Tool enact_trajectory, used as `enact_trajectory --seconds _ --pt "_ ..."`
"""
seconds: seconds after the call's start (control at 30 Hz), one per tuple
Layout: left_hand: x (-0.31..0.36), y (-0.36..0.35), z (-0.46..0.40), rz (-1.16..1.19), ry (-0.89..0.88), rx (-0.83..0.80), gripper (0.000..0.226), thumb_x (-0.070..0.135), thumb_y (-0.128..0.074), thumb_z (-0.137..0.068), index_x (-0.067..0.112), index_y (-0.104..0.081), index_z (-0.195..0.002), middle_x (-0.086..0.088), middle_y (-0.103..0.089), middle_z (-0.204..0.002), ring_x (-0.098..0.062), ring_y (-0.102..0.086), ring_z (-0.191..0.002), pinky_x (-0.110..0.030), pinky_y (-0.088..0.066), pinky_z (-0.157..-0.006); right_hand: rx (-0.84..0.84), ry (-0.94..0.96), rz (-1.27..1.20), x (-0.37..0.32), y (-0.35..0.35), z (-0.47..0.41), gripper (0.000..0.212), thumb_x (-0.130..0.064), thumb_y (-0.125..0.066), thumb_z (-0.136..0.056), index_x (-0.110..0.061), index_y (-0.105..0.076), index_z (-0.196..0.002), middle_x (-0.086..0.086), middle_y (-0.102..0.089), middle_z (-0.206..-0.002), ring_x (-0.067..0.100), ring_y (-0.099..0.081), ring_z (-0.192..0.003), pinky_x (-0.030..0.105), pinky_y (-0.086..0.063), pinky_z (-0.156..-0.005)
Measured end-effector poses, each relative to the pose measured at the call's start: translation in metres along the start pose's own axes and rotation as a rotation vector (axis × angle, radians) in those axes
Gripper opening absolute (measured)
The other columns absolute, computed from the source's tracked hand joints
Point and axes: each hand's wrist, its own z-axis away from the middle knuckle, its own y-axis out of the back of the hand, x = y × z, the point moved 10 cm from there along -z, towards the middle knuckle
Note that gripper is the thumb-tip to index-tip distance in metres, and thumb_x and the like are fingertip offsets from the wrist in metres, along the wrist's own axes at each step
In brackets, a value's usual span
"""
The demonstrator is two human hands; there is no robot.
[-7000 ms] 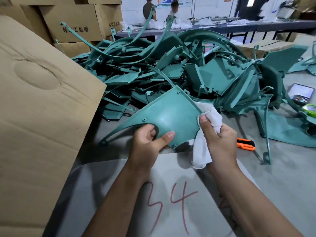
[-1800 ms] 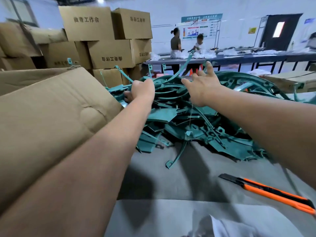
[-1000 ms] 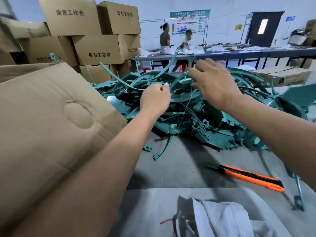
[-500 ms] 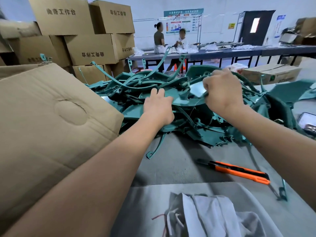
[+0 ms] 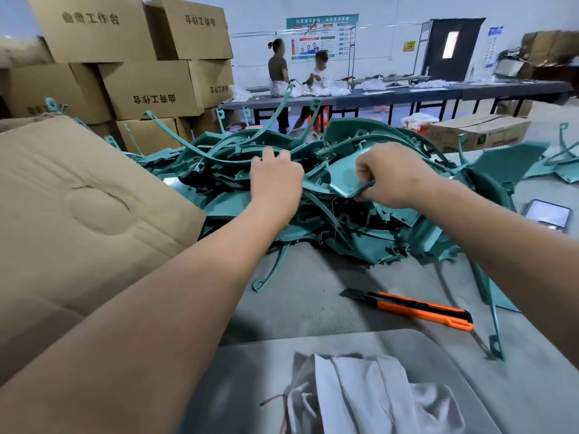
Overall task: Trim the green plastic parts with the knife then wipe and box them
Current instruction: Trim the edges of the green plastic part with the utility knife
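A tangled heap of green plastic parts (image 5: 369, 227) covers the far half of the grey table. My right hand (image 5: 391, 175) grips the near edge of one curved green panel (image 5: 346, 175) on top of the heap, thumb under it. My left hand (image 5: 275, 180) rests on the heap just to the left, its fingers reaching among the thin curved strips. An orange utility knife (image 5: 419, 310) lies on the table with its blade out, to the near right of the heap. A white cloth (image 5: 360, 393) lies crumpled on a grey sheet at the near edge.
A large cardboard box flap (image 5: 78, 208) fills the left side. Stacked cartons (image 5: 131, 67) stand behind it. A phone (image 5: 546, 214) lies at the right beside more green parts. Two people stand at a long table (image 5: 407, 95) in the background.
Both hands have drawn back toward me over the heap. My right hand has closed on a curved green panel and lifted its edge; my left hand has settled on the parts beside it.
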Motion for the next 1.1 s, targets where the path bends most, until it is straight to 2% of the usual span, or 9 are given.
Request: enact_trajectory --seconds 0.17,0.3,0.43,0.57,0.7,0.83,0.93,1.0,1.1 --pt "-0.059 0.033 0.01 0.063 0.165 0.204 0.018 0.001 -0.066 -0.089 0.012 -0.079 -0.095 -0.008 -0.061 -0.084 -0.031 -0.054 -0.099 -0.038 -0.041 -0.074 -0.105 -0.055 -0.187 0.018 -0.013 -0.002 0.045 -0.061 -0.078 -0.08 -0.02 -0.064 -0.087 -0.001 -0.063 -0.088 0.018 -0.058 -0.08 0.033 -0.043 -0.069" --pt "-0.099 0.023 0.03 0.234 0.249 0.255 0.024 0.002 -0.065 -0.093 0.015 -0.08 -0.105 -0.01 -0.068 -0.11 -0.03 -0.049 -0.116 -0.039 -0.046 -0.09 0.033 -0.061 -0.074 0.025 -0.014 0.002 0.048 -0.058 -0.074 -0.088 -0.021 -0.066 -0.118 0.005 -0.053 -0.111 0.031 -0.051 -0.119 0.045 -0.047 -0.099" --pt "-0.146 0.031 0.058 0.573 0.455 0.403 0.038 -0.008 -0.054 -0.085 0.019 -0.08 -0.09 -0.005 -0.069 -0.111 -0.018 -0.045 -0.111 -0.025 -0.033 -0.082 -0.127 0.031 -0.148 0.007 -0.044 0.013 0.077 -0.078 -0.061 -0.079 -0.036 -0.06 -0.143 0.005 -0.041 -0.145 0.029 -0.028 -0.141 0.051 -0.031 -0.119" --pt "-0.175 0.018 0.073 0.75 0.731 0.307 0.02 0.006 -0.047 -0.072 0.011 -0.066 -0.072 -0.009 -0.064 -0.075 -0.039 -0.057 -0.083 -0.036 -0.043 -0.067 -0.107 0.084 -0.152 -0.007 -0.057 0.008 0.057 -0.04 -0.065 -0.101 -0.028 -0.05 -0.154 0.014 -0.03 -0.163 0.032 -0.022 -0.152 0.041 -0.017 -0.126" --pt "-0.167 0.002 0.087 1.101 0.94 0.245 0.009 0.016 -0.046 -0.073 0.014 -0.051 -0.066 -0.001 -0.056 -0.071 -0.031 -0.049 -0.068 -0.03 -0.037 -0.059 -0.15 0.115 -0.243 -0.033 -0.07 0.003 0.046 -0.011 -0.053 -0.107 -0.015 -0.052 -0.153 0.017 -0.025 -0.167 0.033 -0.019 -0.157 0.034 -0.012 -0.125" --pt "-0.123 0.002 0.083 1.645 0.857 0.282 0.021 0.019 -0.045 -0.06 0.017 -0.036 -0.078 -0.011 -0.036 -0.079 -0.023 -0.031 -0.075 -0.042 -0.028 -0.066 0.083 0.104 -0.292 -0.026 -0.04 0.015 0.035 -0.01 -0.062 -0.103 -0.009 -0.066 -0.137 0.015 -0.05 -0.151 0.035 -0.038 -0.146 0.042 -0.031 -0.119" --pt "-0.071 0.014 0.097 1.784 0.678 0.272 0.015 0.019 -0.047 -0.064 0.019 -0.033 -0.072 -0.006 -0.034 -0.075 -0.02 -0.027 -0.068 -0.036 -0.025 -0.061 0.412 0.051 -0.295 -0.013 -0.011 0.061 0.01 -0.014 -0.067 -0.097 -0.006 -0.07 -0.103 0.009 -0.063 -0.098 0.035 -0.055 -0.101 0.041 -0.045 -0.082" --pt "-0.033 0.013 0.112 1.831 0.579 0.203 0.013 0.018 -0.048 -0.07 0.021 -0.051 -0.057 -0.005 -0.047 -0.066 -0.017 -0.041 -0.059 -0.028 -0.036 -0.055 0.248 0.009 -0.409 -0.005 -0.035 0.088 0.013 -0.025 -0.067 -0.094 -0.012 -0.067 -0.092 0.003 -0.064 -0.082 0.03 -0.059 -0.084 0.036 -0.042 -0.07" --pt "0.014 -0.006 0.138 1.867 0.47 0.118 0.028 0.015 -0.048 -0.082 0.022 -0.073 -0.075 0.002 -0.069 -0.073 -0.015 -0.061 -0.068 -0.028 -0.051 -0.06 -0.225 -0.058 -0.302 0.003 -0.111 0.13 0.038 -0.036 -0.077 -0.089 -0.019 -0.072 -0.122 0.004 -0.075 -0.115 0.03 -0.065 -0.108 0.038 -0.051 -0.089"
